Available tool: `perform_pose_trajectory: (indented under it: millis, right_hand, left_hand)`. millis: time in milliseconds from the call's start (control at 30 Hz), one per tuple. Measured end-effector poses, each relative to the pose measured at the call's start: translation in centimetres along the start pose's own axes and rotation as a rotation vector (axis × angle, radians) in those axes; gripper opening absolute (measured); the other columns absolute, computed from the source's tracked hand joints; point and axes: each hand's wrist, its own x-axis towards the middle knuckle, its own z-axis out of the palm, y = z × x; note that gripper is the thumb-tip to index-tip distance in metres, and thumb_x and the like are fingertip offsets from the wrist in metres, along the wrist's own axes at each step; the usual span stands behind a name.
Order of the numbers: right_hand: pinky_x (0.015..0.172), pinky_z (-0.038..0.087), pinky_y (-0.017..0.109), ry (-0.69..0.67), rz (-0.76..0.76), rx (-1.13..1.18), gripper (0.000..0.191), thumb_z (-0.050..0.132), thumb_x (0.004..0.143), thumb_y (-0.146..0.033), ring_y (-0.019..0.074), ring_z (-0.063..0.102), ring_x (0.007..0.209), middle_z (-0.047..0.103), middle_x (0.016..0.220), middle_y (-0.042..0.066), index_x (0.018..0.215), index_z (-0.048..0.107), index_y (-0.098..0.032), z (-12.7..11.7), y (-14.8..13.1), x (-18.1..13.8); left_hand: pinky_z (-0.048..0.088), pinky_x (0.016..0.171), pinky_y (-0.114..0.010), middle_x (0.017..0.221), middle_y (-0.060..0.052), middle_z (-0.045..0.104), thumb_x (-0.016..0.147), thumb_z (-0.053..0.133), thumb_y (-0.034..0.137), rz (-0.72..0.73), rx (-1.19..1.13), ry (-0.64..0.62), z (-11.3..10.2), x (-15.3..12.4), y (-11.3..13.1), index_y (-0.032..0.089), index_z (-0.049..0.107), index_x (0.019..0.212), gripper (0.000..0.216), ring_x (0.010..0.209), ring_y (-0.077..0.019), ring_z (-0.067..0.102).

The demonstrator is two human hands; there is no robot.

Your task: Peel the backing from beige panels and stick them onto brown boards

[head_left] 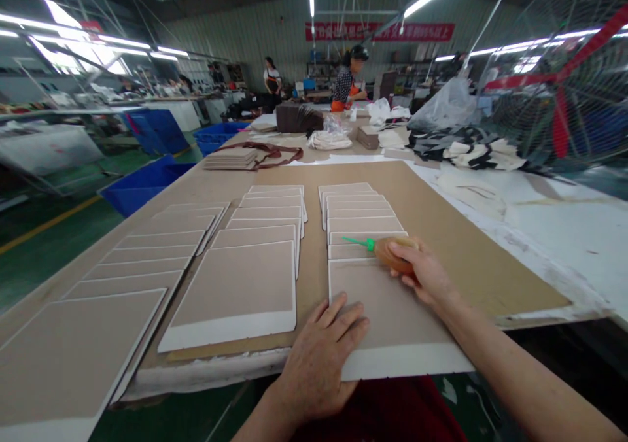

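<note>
In my right hand [419, 269] is a squeeze bottle [392, 252] of amber colour with a green nozzle [358, 241] pointing left. The bottle is tilted over the upper edge of the nearest beige panel [392, 305] in the right-hand row. My left hand [328, 344] lies with fingers spread on that panel's lower left corner. Behind this panel, several similar panels [363, 223] overlap like steps. A second row of overlapping panels [250, 272] lies to the left of my hands, and a third row [98, 350] is farther left.
The brown board [456, 246] under the panels covers part of the table. Behind it are a stack of beige pieces [230, 159], brown straps [275, 154] and plastic bags [333, 135]. Blue bins [142, 187] stand left; a large fan [559, 82] is right. A co-worker [349, 79] stands at the far end.
</note>
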Motion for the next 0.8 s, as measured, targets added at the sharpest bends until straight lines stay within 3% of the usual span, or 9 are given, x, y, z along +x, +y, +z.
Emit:
perform_pose_trajectory:
  millis: [167, 333, 600, 800]
  right_hand:
    - [0.027, 0.021, 0.014, 0.187, -0.048, 0.074, 0.041, 0.078, 0.064, -0.042, 0.0089, 0.052, 0.044, 0.064, 0.073, 0.0, 0.09, 0.056, -0.019, -5.3, -0.6, 0.9]
    - [0.029, 0.031, 0.015, 0.44, -0.075, -0.027, 0.044, 0.081, 0.061, -0.04, 0.0102, 0.056, 0.047, 0.065, 0.079, -0.001, 0.091, 0.054, -0.022, -9.5, 0.4, 1.5]
    - [0.04, 0.043, 0.018, 0.515, -0.027, -0.175, 0.048, 0.079, 0.062, -0.043, 0.011, 0.058, 0.053, 0.065, 0.082, -0.002, 0.098, 0.053, -0.023, -9.6, 0.7, 1.6]
    - [0.045, 0.047, 0.023, 0.492, -0.089, -0.191, 0.046, 0.079, 0.061, -0.042, 0.0148, 0.061, 0.059, 0.064, 0.077, -0.002, 0.096, 0.055, -0.024, -9.4, 0.7, 1.4]
  left_hand:
    - [0.015, 0.121, -0.052, 0.158, 0.002, 0.029, 0.073, 0.059, 0.026, -0.002, 0.012, 0.005, 0.1, 0.0, -0.1, 0.028, 0.035, 0.147, 0.077, 0.148, -0.029, 0.012]
    - [0.015, 0.121, -0.051, 0.159, 0.002, 0.028, 0.074, 0.059, 0.026, 0.009, 0.003, 0.007, 0.3, -0.1, -0.3, 0.029, 0.033, 0.148, 0.078, 0.148, -0.0286, 0.01]
    - [0.016, 0.121, -0.053, 0.158, 0.001, 0.03, 0.072, 0.06, 0.022, 0.012, 0.002, 0.026, 0.4, -0.1, -0.3, 0.029, 0.034, 0.147, 0.079, 0.148, -0.0298, 0.013]
    - [0.016, 0.121, -0.053, 0.158, 0.001, 0.029, 0.073, 0.06, 0.023, 0.018, -0.006, 0.024, 0.3, 0.0, -0.3, 0.028, 0.034, 0.147, 0.079, 0.148, -0.0299, 0.012]
